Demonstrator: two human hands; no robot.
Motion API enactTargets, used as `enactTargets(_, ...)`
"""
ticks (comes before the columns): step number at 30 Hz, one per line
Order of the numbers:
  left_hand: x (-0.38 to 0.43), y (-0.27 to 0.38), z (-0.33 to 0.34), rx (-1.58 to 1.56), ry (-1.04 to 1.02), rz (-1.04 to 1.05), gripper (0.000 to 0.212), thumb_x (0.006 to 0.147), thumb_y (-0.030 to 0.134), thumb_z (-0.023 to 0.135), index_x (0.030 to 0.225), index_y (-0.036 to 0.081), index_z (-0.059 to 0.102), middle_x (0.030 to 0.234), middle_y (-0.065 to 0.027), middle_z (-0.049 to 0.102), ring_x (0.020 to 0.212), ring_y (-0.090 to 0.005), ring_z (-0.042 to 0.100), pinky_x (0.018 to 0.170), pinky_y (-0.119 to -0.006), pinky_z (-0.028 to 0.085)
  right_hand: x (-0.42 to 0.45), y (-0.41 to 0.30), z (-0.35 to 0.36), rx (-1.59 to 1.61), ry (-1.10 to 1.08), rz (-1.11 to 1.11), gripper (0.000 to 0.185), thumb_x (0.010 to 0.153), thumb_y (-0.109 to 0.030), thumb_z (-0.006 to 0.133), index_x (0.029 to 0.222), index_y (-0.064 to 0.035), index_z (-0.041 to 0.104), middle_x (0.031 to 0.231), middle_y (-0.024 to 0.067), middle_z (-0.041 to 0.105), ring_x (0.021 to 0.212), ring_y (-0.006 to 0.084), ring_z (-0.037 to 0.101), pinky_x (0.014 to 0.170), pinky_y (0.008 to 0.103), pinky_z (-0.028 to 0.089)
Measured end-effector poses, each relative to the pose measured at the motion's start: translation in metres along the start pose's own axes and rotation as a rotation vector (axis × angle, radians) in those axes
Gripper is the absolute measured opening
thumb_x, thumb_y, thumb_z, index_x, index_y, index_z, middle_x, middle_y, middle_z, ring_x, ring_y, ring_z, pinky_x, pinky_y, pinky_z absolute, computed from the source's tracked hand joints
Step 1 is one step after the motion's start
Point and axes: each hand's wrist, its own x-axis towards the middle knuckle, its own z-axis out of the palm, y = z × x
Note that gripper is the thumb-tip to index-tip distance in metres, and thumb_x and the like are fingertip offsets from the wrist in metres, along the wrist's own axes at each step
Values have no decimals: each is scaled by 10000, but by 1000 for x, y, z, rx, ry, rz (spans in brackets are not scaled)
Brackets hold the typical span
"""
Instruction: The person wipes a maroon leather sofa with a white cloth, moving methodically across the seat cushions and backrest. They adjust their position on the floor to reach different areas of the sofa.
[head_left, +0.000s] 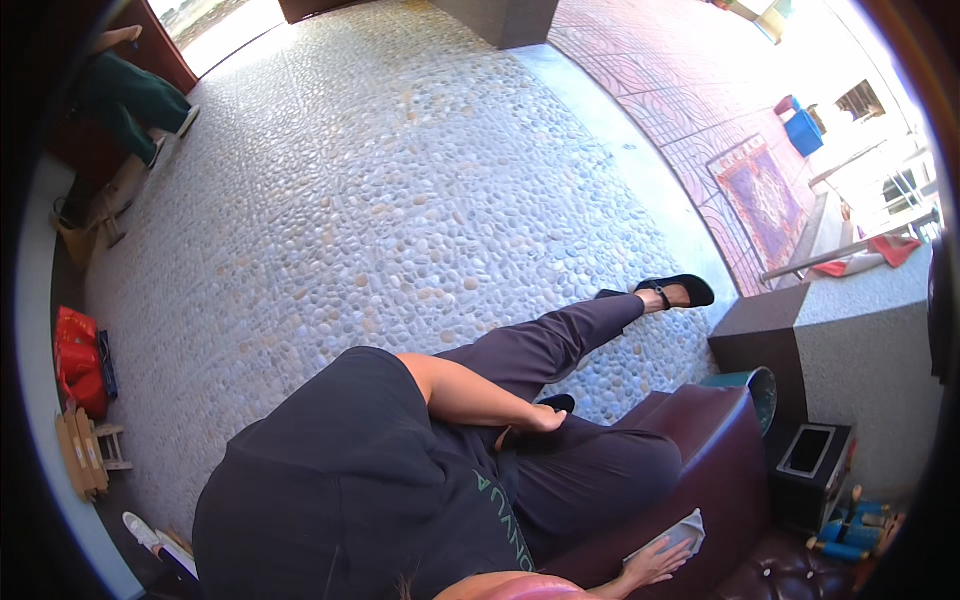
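Observation:
My right hand (658, 564) lies spread over a folded grey cloth (679, 534), pressing it against the side of a maroon leather sofa armrest (727, 457). My left hand (551, 418) rests on my dark trouser leg (592, 465), near one of my black shoes (559, 403). Its fingers are partly hidden, so I cannot tell whether it grips the fabric. My other leg stretches out with its black strapped shoe (679, 291) on the pebbled floor (420, 187). A buttoned maroon cushion (776, 574) shows beside the cloth.
Beyond the armrest are a teal bucket (761, 397), a black box (810, 450) and several blue objects (851, 532). A person in green trousers (139, 105) stands far left. Red bags (79, 367) and wooden pieces (79, 454) line the left wall. A low wall (862, 337) borders the right.

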Motion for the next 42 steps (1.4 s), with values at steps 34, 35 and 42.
enactTargets(34,-8,85,-126,222,-105,461,543,971,403,477,1260,-18,663,1347,-240,614,1280,-382,574,1066,-474,447,-111,-69,0,167,259,-556,602,1081,-484,346,1582,-151,331,1606,196,334,1485,394,302,1185,536,259)
enactTargets(35,-6,74,-110,278,-155,466,540,969,400,480,1259,-18,664,1346,-240,615,1279,-381,574,1065,-472,448,-138,-47,-1,173,236,-523,604,1080,-486,346,1582,-150,331,1607,197,333,1486,394,301,1185,536,257)
enactTargets(42,23,-8,-12,829,-497,479,521,962,380,499,1248,-20,671,1338,-238,621,1274,-373,581,1060,-465,456,-201,13,-42,-2,-44,-190,604,1084,-463,348,1570,-104,350,1601,220,330,1489,394,292,1191,542,224)
